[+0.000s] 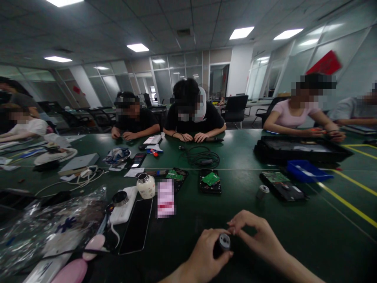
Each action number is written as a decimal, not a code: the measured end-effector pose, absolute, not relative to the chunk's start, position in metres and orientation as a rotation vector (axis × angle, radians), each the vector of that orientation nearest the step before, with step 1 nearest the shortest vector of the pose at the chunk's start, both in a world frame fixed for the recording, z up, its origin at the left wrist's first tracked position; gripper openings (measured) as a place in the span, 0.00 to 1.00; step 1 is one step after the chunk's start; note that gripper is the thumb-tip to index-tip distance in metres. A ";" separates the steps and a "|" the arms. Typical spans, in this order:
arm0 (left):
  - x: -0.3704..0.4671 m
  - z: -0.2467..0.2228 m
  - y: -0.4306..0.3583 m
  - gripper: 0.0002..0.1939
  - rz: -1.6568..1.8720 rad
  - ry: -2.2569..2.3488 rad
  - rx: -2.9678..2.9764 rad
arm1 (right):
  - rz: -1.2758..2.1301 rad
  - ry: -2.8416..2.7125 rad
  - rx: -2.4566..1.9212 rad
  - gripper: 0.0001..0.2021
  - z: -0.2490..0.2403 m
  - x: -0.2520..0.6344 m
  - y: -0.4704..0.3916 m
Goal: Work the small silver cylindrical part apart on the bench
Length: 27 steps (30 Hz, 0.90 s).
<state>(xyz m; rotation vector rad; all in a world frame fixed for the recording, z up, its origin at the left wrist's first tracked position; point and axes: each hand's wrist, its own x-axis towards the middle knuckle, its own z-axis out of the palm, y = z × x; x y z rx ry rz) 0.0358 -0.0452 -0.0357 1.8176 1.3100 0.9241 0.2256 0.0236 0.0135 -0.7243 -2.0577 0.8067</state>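
My left hand (206, 253) is wrapped round a small cylindrical metal motor (224, 241), its round end face turned up toward me. Just to the right and slightly above it is my right hand (255, 228), thumb and fingertips pinched together close to the motor's top edge. Whatever those fingertips hold, if anything, is too small to make out. A similar metal cylinder (263, 192) stands on the green table beyond my right hand. Near it lies a black drive-like unit with a green circuit board (277, 177).
Further black units with green boards (211, 180) lie ahead. To the left are a phone (136, 226), a white jar (145, 186), a power strip (125, 204) and plastic bags (59, 224). A blue tray (306, 171) and black casing (300, 149) sit right. Several people work opposite.
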 end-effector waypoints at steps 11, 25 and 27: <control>0.036 -0.029 -0.047 0.22 0.870 1.324 1.816 | 0.848 -2.128 -0.895 0.08 -0.057 0.270 0.042; 0.037 -0.047 -0.043 0.22 0.950 1.331 1.830 | 0.930 -2.111 -0.552 0.09 0.014 0.218 0.002; 0.037 -0.049 -0.042 0.20 0.943 1.331 1.831 | 0.930 -2.144 -0.544 0.10 0.010 0.214 0.000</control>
